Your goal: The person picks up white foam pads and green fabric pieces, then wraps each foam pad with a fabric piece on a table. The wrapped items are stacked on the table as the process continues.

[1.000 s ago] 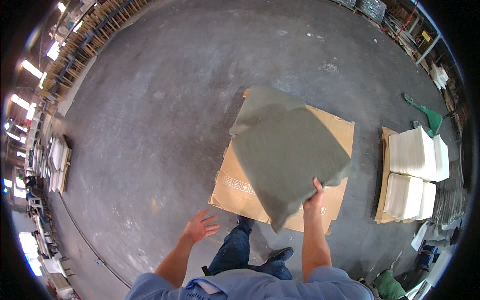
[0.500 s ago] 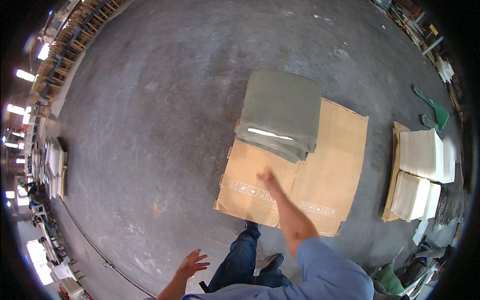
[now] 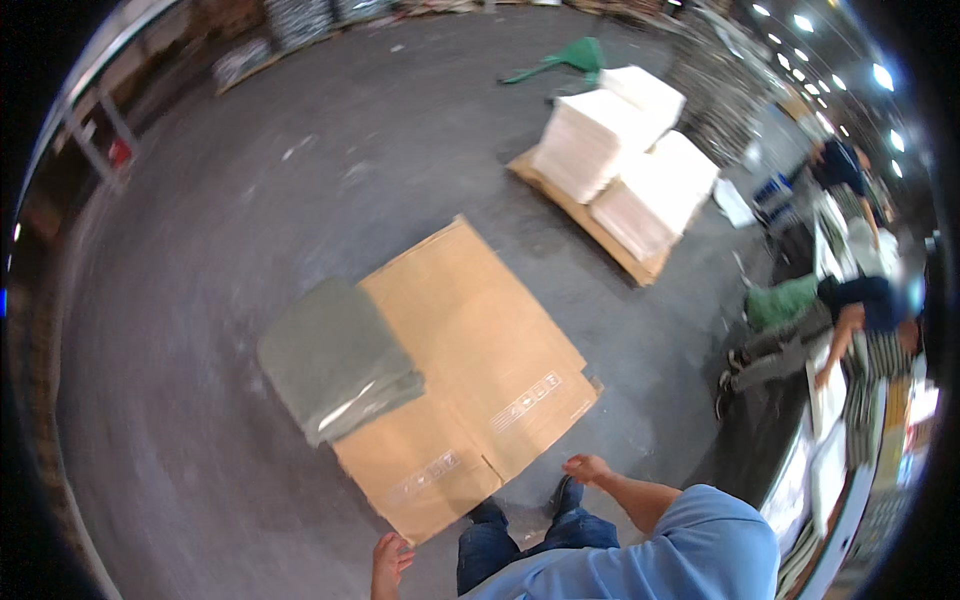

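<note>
A folded grey-green sheet lies on the left part of a flattened brown cardboard spread on the concrete floor. My left hand hangs low by my leg at the picture's lower edge, fingers loosely curled and holding nothing. My right hand is bent in front of my body near the cardboard's near corner, also holding nothing. Both hands are well apart from the sheet.
Two stacks of white sheets rest on a wooden pallet at the back right, with a green object behind them. At the right a person in dark clothes leans over a work table. Racks line the left wall.
The grey-green sheet, held up in my right hand a second ago, now lies on the cardboard. My view has turned to the right and both hands have dropped toward my body.
</note>
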Motion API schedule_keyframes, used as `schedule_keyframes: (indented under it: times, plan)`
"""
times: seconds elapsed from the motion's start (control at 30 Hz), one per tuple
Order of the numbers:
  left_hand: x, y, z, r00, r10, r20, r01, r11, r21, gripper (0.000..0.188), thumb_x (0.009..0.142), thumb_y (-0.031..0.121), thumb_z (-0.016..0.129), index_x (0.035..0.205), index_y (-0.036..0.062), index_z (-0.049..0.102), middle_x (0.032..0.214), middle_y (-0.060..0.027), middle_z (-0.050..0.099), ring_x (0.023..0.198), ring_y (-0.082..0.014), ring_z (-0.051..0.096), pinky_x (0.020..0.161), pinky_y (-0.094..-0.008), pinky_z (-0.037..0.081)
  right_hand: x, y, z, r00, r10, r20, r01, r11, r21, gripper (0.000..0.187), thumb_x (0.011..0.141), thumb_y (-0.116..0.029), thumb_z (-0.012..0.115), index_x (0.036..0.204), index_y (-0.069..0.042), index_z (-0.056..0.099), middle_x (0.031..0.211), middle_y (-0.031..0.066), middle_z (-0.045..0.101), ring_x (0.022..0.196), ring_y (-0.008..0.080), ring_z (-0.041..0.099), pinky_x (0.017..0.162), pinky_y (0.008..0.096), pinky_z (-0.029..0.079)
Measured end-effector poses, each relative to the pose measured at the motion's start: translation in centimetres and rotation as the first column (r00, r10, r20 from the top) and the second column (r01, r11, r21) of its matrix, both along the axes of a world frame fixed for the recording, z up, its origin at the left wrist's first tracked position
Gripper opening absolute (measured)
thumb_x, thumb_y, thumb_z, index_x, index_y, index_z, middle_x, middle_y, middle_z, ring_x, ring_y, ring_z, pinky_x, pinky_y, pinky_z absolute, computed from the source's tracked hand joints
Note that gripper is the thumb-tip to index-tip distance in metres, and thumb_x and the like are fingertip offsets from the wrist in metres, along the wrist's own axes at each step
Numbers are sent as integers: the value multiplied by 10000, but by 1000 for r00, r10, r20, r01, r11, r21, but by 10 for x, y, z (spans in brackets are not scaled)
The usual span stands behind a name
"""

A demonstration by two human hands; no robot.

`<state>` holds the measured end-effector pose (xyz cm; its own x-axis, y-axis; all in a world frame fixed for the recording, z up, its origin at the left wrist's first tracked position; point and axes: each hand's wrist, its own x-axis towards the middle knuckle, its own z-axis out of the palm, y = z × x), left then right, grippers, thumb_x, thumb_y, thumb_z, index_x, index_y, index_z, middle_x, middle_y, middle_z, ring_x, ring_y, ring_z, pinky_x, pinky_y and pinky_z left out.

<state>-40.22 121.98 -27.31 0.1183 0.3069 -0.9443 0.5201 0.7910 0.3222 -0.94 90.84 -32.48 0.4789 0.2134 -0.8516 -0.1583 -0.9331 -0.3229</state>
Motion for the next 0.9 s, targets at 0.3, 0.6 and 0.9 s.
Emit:
schedule_keyframes:
  times: [0.3, 0.6, 0.9]
  plan:
    - [237, -24, 27, 950, -310, 43, 273, 889, 368, 491, 1016, 353, 575, 1444, 139, 464, 1199, -136, 662, 839, -312, 709, 647, -424, 555, 50, -191, 25, 904, -401, 151, 370, 908, 196, 470, 913, -454, 707, 1210, -90, 723, 1051, 102, 759, 857, 200, 741, 730, 359, 593]
    - [428, -230, 36, 763, -646, 30, 634, 757, 155, 463, 995, 321, 621, 1384, 86, 532, 1171, -131, 689, 788, -261, 712, 697, -388, 548, 245, -448, 68, 671, -724, 157, 731, 682, 22, 369, 959, -325, 688, 1197, -43, 680, 809, 63, 676, 607, 165, 635, 468, 331, 483]
    - [510, -245, 39, 701, -709, 80, 713, 695, -90, 422, 983, 331, 641, 1294, 48, 606, 1126, -109, 689, 851, -221, 693, 700, -361, 542, 432, -439, 46, 441, -897, -6, 869, 426, 253, 358, 977, -318, 679, 1216, -52, 645, 977, 88, 704, 703, 202, 660, 578, 382, 527]
